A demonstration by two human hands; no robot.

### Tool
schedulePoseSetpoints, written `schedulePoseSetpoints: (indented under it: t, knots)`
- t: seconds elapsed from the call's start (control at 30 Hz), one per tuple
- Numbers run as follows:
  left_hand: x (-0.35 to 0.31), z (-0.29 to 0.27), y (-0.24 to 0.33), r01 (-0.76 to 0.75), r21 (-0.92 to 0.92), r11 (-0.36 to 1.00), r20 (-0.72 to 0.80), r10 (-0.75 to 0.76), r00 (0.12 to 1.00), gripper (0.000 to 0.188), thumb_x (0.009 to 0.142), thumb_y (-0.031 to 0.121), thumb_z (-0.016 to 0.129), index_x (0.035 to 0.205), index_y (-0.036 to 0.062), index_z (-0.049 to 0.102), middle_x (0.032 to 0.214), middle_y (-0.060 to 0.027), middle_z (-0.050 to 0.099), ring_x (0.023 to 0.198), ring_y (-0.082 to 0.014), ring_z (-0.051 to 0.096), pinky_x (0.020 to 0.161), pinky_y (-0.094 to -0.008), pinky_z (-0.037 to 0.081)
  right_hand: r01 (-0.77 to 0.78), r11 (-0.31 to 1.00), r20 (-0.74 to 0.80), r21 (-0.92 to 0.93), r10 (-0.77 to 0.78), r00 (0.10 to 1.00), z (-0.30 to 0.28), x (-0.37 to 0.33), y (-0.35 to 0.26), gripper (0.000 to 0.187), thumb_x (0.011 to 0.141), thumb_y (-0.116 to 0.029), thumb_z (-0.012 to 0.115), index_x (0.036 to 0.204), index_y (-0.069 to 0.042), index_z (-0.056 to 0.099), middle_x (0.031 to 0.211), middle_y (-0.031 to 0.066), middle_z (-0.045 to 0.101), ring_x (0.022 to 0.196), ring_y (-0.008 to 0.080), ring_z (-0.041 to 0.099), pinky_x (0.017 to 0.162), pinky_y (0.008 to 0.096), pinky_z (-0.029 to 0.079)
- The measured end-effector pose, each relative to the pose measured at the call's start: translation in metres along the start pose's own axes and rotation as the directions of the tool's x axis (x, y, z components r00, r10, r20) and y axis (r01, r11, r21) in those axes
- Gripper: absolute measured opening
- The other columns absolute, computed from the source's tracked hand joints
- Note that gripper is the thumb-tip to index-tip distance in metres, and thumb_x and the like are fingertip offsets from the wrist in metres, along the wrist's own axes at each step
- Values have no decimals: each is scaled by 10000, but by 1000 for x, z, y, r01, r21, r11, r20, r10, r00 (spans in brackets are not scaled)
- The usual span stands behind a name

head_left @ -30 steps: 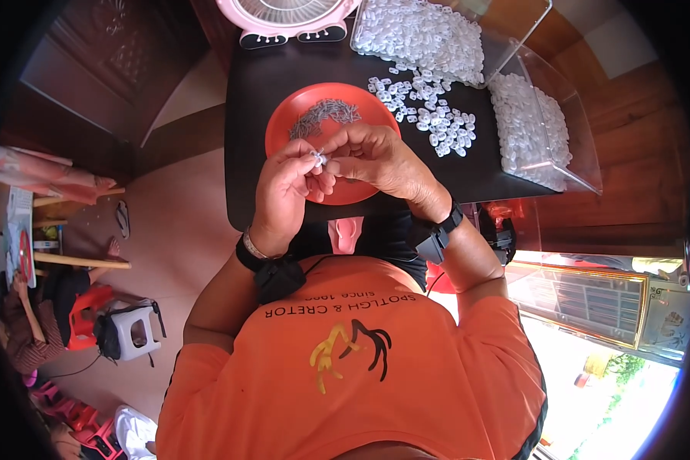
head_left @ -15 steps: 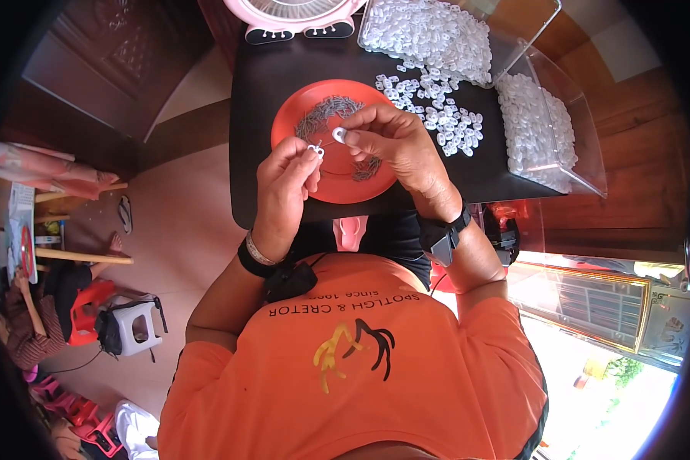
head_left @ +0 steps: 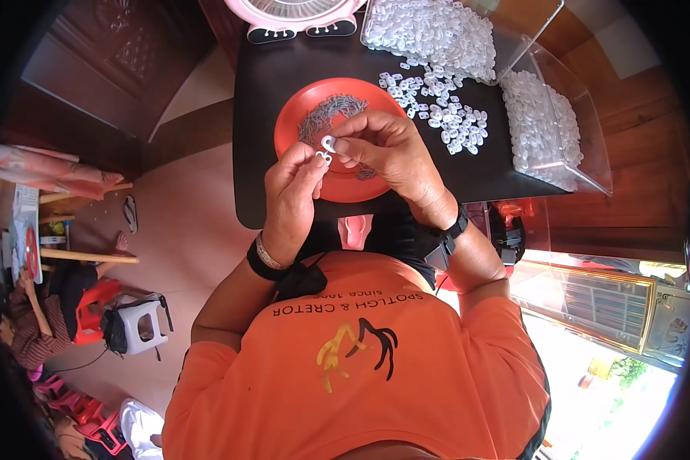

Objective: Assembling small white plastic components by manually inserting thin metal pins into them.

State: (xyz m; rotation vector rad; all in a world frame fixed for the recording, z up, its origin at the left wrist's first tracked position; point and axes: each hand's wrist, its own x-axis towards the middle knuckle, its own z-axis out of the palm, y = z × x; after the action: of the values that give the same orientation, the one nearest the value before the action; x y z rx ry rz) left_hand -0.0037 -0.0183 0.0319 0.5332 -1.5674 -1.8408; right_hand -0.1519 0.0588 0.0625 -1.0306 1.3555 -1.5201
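Over the red plate, my left hand pinches a small white plastic piece with loops between thumb and fingers. Close against it is a second white piece with a hole, gripped by the thumb and fingertips of my right hand. The two pieces meet or nearly meet; whether they are joined I cannot tell. Thin grey pins lie piled in the plate, partly hidden by my hands. To the right, several loose white two-holed pieces are scattered on the black table.
Two clear bins heaped with white pieces stand at the back and right. A pink fan sits at the far edge. On the left, another person's arm shows by a low table, near a grey stool.
My right hand has moved left and slightly down, bringing its white piece up to the one in my left hand. My left hand has shifted slightly right.
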Motion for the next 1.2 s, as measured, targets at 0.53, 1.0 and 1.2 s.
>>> schedulePoseSetpoints:
  t: [0.53,1.0,1.2]
  knots:
    - [-4,4,-3,7,-24,1000,-39,-8,999,176,918,181,491,827,36,534,608,26,451,511,-29,373,459,-180,257,139,990,24,-1,-139,990,14,-12,7,110,834,8,641,943,3,635,852,35,639,777,74,612,681,223,501]
    - [-4,9,4,136,-37,990,-53,-138,989,250,914,249,496,850,21,577,587,6,505,502,-49,428,458,-184,286,379,719,108,-583,-394,913,17,-18,-3,358,693,-103,783,1004,-37,618,845,66,618,731,173,626,648,264,517]
    - [-6,4,2,122,-60,991,-74,-126,989,264,908,230,471,822,5,581,596,-18,540,520,-67,461,483,-197,325,436,619,115,-653,-487,865,20,-18,4,280,692,-62,720,953,-16,629,823,114,634,684,279,645,587,338,523]
